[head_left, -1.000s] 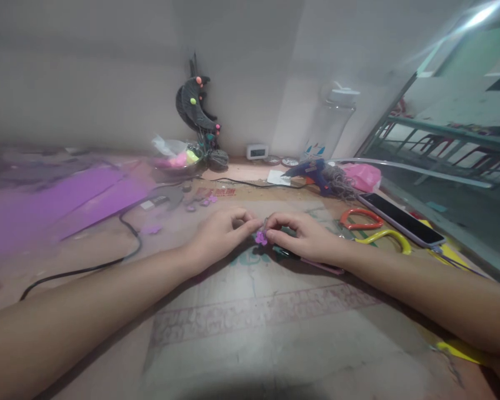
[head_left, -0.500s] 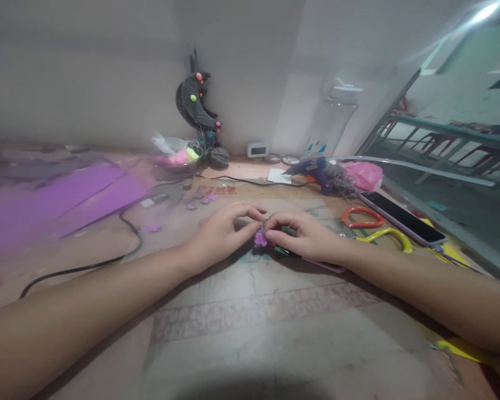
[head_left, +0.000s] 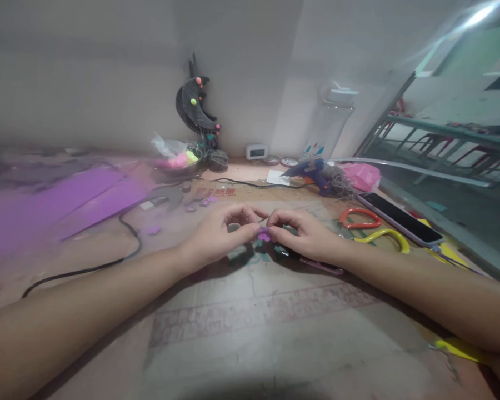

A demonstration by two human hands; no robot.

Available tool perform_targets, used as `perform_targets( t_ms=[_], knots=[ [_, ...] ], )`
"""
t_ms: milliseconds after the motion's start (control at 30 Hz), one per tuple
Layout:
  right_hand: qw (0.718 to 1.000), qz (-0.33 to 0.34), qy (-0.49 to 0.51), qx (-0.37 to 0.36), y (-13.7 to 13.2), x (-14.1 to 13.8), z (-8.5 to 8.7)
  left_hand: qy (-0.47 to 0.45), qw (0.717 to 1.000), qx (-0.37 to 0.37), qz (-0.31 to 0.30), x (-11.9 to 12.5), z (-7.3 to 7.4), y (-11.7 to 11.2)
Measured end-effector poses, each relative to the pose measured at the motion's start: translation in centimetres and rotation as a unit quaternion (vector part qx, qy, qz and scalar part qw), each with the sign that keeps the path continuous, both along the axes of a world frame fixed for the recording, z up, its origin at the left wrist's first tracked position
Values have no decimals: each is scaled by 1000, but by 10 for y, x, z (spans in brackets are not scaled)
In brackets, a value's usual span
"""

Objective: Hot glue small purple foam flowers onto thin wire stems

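A small purple flower point(head_left: 264, 235) sits between the fingertips of both hands, just above the table. My left hand point(head_left: 229, 230) is closed in a pinch at the flower's left side. From the right, my right hand point(head_left: 302, 230) pinches the flower's edge between thumb and forefinger. A thin dark strand shows near the fingertips; what it is I cannot make out. Under my right hand lies a tool with a pink handle point(head_left: 323, 266), mostly hidden. More little purple flowers point(head_left: 210, 199) lie on the table beyond my left hand.
Orange-handled scissors point(head_left: 360, 218), a yellow handle point(head_left: 385, 239) and a phone point(head_left: 400, 218) lie right of my hands. A blue glue gun point(head_left: 312, 171) rests behind. Purple sheets point(head_left: 91, 194) and a black cable point(head_left: 79, 270) are at left. A crescent ornament point(head_left: 194, 105) stands by the wall.
The purple flower has been raised slightly and tilted, so it looks flatter. My left fingers have shifted a little, and both hands remain close together.
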State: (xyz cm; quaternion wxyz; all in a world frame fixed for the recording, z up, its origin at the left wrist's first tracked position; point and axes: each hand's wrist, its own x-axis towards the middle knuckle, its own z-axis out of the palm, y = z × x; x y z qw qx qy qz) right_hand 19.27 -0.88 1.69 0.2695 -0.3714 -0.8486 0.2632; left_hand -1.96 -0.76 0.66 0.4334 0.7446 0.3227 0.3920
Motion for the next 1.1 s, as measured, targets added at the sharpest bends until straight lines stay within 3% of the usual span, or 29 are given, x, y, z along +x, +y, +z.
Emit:
perform_targets(
  t_ms=[133, 300, 433, 867, 1100],
  knots=[
    [1000, 0, 1, -2, 0, 1, -1, 17, 1000, 0, 22, 1, -1, -2],
    [1000, -19, 9, 7, 0, 1, -1, 100, 988, 82, 88, 1, -1, -4],
    [998, -59, 29, 19, 0, 0, -1, 123, 982, 96, 103, 1, -2, -5],
    [996, -58, 33, 50, 2, 1, -3, 129, 989, -14, 76, 3, -9, -4],
    [998, -48, 38, 18, 2, 1, -3, 145, 985, -3, 96, 4, -5, -5]
  ],
)
